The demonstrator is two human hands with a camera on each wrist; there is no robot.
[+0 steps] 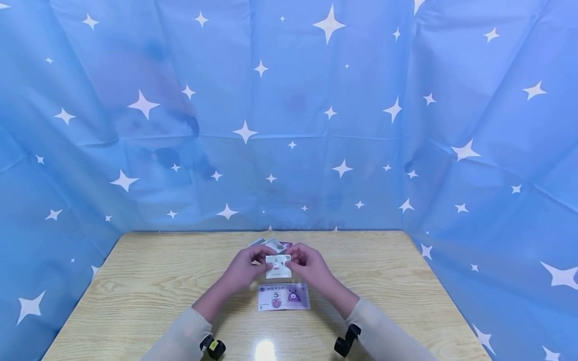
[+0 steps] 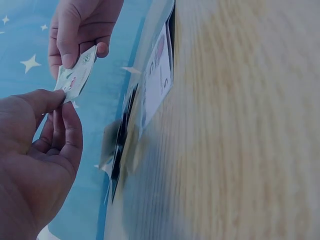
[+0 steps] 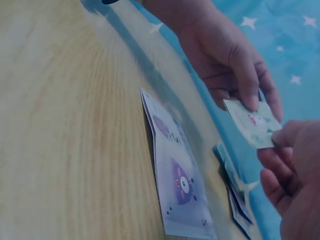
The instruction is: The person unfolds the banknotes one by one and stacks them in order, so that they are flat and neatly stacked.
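Both hands hold one small pale green play banknote (image 1: 278,266) above the table, a red-and-white cartoon figure printed on it. My left hand (image 1: 246,268) pinches its left edge between thumb and fingers, and my right hand (image 1: 308,263) pinches the right edge the same way. The note looks folded or short, and the left wrist view shows it tilted. Below it on the table lies a purple play banknote (image 1: 284,297) marked 5, with a one-eyed purple monster. In the right wrist view this purple note (image 3: 180,175) shows more than one layer at its edge.
Behind the hands, a loose pile of play banknotes (image 1: 274,244) lies near the back of the wooden table (image 1: 158,281). A blue curtain (image 1: 289,100) with white stars hangs behind the table and along both sides. A bright light reflection shows at the front.
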